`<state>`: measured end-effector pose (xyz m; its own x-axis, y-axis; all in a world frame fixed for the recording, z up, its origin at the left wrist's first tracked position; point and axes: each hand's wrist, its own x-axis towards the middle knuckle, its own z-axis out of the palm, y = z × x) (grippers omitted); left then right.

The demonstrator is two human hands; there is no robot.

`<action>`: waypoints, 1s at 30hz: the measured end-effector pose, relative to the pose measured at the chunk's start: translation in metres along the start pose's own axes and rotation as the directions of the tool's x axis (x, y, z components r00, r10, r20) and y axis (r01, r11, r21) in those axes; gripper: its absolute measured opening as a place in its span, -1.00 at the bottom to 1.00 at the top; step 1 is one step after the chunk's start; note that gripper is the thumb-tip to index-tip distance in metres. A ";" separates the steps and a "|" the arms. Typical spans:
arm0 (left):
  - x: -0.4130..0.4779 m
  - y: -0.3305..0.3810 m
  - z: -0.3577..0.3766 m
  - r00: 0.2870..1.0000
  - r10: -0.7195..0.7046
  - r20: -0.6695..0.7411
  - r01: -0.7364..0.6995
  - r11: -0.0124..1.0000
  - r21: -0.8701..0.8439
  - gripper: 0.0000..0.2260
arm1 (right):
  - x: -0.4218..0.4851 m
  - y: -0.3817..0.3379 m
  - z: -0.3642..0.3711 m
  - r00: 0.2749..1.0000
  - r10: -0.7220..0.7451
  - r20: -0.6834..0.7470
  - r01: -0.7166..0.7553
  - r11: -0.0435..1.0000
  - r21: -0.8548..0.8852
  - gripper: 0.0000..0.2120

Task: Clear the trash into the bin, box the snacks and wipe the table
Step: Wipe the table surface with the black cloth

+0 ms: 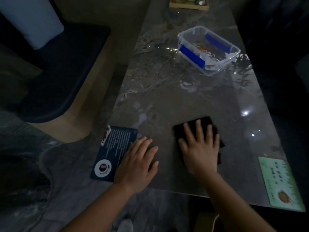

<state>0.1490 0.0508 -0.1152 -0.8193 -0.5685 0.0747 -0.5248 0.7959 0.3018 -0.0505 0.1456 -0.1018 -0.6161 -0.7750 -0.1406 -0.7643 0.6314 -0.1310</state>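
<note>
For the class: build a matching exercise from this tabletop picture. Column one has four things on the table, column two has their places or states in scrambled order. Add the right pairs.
Things
1. dark cloth
2. clear plastic box
3. dark blue card
4. green card

Places or states
A. at the table's near right corner
B. far along the table, with snack packets inside
C. pressed flat under the right hand
D. at the table's left edge, partly under the left hand

Pairs: 1-C, 2-B, 3-D, 4-A
</note>
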 end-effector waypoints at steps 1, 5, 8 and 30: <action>-0.001 -0.003 -0.004 1.000 -0.009 -0.027 0.008 1.000 -0.025 -0.64 | -0.019 -0.016 0.004 0.992 -0.127 -0.007 0.127 0.992 -0.005 -0.43; -0.012 -0.035 -0.015 0.988 -0.134 -0.082 0.141 0.985 0.099 -0.57 | -0.025 -0.009 0.008 0.893 -0.446 0.053 0.449 0.890 -0.077 -0.46; -0.022 -0.050 -0.013 0.969 -0.243 -0.043 0.247 0.952 0.179 -0.38 | 0.024 -0.023 0.004 0.975 -0.223 0.003 0.223 0.973 -0.053 -0.46; -0.023 -0.049 -0.014 0.955 -0.279 -0.103 0.287 0.955 0.075 -0.51 | 0.070 -0.091 0.003 0.971 -0.233 0.061 0.233 0.972 0.002 -0.47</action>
<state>0.1968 0.0219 -0.1184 -0.6125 -0.7859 0.0849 -0.7534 0.6129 0.2384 -0.0230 0.0343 -0.1030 -0.4087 -0.8975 -0.1656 -0.8865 0.4335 -0.1616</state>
